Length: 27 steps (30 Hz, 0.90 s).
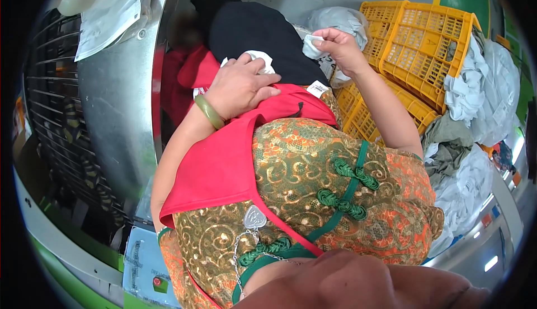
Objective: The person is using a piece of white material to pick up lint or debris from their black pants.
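Note:
My left hand point(238, 88), with a green bangle point(209, 112) on its wrist, lies over my lap with its fingers bent around a thin white piece point(262, 59), perhaps cloth or paper. Part of that piece is hidden under the fingers. Up and to the right, my right hand point(342, 51) is raised and pinches a small white scrap point(312, 46) between thumb and fingers. Under the left hand is my red apron point(212, 169). My dark trousers point(257, 40) show just beyond it. A small white label point(317, 89) lies on the apron near its edge.
Yellow plastic crates point(428, 51) stand at the right, with clear plastic bags point(467, 188) and pale cloth point(467, 90) beside them. A curved metal panel point(117, 107) and a wire rack point(53, 96) are close on my left. A light blue box point(146, 267) sits at lower left.

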Available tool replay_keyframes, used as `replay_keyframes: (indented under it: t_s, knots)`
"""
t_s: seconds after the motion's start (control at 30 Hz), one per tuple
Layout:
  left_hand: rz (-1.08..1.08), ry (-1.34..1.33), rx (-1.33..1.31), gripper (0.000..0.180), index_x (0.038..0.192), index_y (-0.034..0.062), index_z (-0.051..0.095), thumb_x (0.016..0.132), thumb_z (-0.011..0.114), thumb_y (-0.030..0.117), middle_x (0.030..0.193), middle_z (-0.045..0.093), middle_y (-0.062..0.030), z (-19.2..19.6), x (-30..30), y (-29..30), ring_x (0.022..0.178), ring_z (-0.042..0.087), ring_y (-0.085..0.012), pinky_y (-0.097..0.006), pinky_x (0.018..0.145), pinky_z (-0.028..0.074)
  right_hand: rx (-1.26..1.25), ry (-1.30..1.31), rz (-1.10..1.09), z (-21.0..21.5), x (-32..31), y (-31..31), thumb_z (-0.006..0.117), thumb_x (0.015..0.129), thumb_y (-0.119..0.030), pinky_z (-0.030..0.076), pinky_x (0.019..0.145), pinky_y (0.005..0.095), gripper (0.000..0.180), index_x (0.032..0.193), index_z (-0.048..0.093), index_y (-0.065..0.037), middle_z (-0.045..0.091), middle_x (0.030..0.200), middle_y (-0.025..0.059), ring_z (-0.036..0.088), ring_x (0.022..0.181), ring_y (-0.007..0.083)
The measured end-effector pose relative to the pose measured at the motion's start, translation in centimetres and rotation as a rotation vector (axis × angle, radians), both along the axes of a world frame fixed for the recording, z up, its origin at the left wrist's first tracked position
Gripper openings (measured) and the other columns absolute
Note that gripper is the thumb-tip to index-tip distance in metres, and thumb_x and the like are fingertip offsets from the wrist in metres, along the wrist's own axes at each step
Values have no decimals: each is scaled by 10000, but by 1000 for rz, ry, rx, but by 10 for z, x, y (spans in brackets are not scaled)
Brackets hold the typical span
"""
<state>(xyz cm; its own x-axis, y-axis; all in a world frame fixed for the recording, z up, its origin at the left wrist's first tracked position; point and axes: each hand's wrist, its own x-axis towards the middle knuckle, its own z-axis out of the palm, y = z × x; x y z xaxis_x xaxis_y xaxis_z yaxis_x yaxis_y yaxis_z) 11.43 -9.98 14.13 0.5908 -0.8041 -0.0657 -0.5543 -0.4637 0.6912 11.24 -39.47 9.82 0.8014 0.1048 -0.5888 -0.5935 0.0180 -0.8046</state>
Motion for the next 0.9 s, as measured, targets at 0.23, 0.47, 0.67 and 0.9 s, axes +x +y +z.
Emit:
replay_keyframes:
  t_s: [0.23,0.47,0.67,0.9]
  knots:
    - [61,105,4,350,997,134,735,892,586,433,1007,573,-137,-7,-10,4,948,534,-301,-403,800,447,-364,-577,559,23,-25,45,722,750,-39,487,762,303,168,908,701,-93,603,876,54,606,856,217]
    - [88,109,4,330,978,129,742,897,590,410,984,565,-139,-7,-12,4,933,530,-301,-401,808,444,-421,-547,546,22,-32,50,737,729,-51,485,746,328,225,940,686,-115,556,859,70,582,856,256]
    - [102,98,-7,337,967,141,749,893,584,425,973,559,-125,-11,-12,3,942,528,-296,-409,804,449,-507,-807,701,5,-24,33,699,758,-43,489,694,387,131,848,608,-68,543,821,101,592,802,312]
    - [133,108,-9,370,958,157,754,883,568,468,939,547,-117,-12,-14,4,956,528,-297,-421,796,459,-696,-348,423,-6,-20,-23,673,828,-88,486,779,302,159,983,658,-53,615,904,71,616,838,195]
